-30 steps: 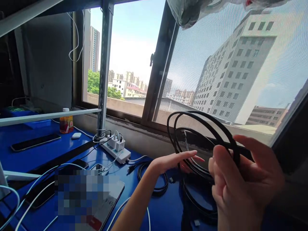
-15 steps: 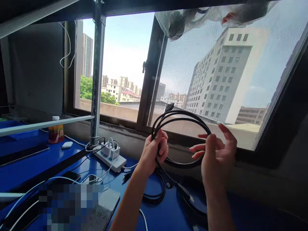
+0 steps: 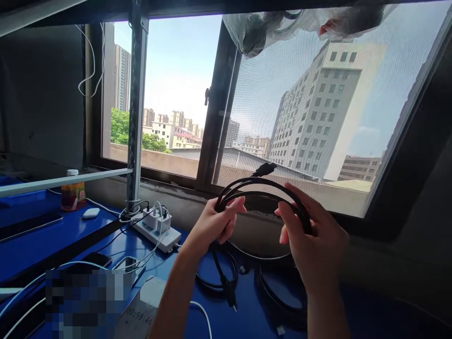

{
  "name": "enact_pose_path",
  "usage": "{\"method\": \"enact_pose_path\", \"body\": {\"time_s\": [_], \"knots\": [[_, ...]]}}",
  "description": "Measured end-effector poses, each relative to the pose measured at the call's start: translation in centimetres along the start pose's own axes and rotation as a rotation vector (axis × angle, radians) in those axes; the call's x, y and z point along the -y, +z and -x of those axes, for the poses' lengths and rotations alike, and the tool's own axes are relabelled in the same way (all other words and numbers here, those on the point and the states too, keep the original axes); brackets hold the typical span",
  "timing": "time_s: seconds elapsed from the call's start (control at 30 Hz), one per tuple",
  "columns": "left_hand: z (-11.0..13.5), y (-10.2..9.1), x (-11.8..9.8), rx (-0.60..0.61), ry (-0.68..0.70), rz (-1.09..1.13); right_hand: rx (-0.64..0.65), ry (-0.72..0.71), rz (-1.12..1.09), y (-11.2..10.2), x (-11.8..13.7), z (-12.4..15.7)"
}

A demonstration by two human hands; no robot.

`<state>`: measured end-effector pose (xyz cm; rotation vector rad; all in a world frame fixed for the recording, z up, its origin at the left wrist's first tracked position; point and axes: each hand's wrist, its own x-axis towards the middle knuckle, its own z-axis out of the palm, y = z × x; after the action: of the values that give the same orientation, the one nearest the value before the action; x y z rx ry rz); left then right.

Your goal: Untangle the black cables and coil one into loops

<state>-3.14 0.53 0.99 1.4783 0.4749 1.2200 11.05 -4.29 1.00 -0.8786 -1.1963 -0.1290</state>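
Observation:
A coiled black cable [image 3: 254, 180] is raised between my hands in front of the window. My left hand [image 3: 212, 219] is closed round the left side of the loops, thumb on top. On the right side, my right hand [image 3: 314, 245] curls round the loops, with the thumb inside the ring. One black plug [image 3: 264, 169] sticks out above the coil. The other end, with a dark connector [image 3: 229, 293], dangles below my left hand. Beneath, on the blue table [image 3: 247, 320], lie another coiled black cable [image 3: 236, 268] and a further dark coil [image 3: 263, 287] to its right.
At left stand a white power strip [image 3: 158, 235] with chargers, a bottle [image 3: 73, 192] and a small white case [image 3: 91, 213]. Phones [image 3: 129, 266] and white cords lie in front. A metal shelf post [image 3: 137, 103] rises by the window; plastic bags [image 3: 254, 35] hang above.
The coil has dropped slightly and flattened at the top. My right hand has closed in on its right side. The dangling connector has swung left, and the view has shifted slightly.

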Motion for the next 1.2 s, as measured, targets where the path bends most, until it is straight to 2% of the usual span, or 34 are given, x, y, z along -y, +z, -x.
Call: {"method": "enact_pose_path", "body": {"time_s": [0.1,0.3,0.43,0.7,0.9,1.2], "knots": [[0.0,0.2,-0.2,-0.01,-0.01,0.007,0.005,0.018,0.008,0.0,-0.1,-0.2],[-0.4,0.3,-0.1,0.073,-0.102,0.224,0.001,0.023,-0.012,0.2,-0.5,-0.3],[-0.5,0.2,-0.4,0.067,-0.148,0.269,0.017,0.049,-0.022,-0.1,-0.7,-0.4],[0.0,-0.5,-0.3,-0.003,-0.123,0.265,0.07,-0.007,-0.018,-0.3,-0.5,-0.6],[-0.2,-0.2,-0.4,-0.054,-0.003,0.315,0.082,-0.048,0.005,-0.3,-0.7,-0.5],[-0.6,0.5,0.3,0.02,0.153,0.175,0.049,-0.054,0.058,-0.2,-0.9,-0.5]]}}
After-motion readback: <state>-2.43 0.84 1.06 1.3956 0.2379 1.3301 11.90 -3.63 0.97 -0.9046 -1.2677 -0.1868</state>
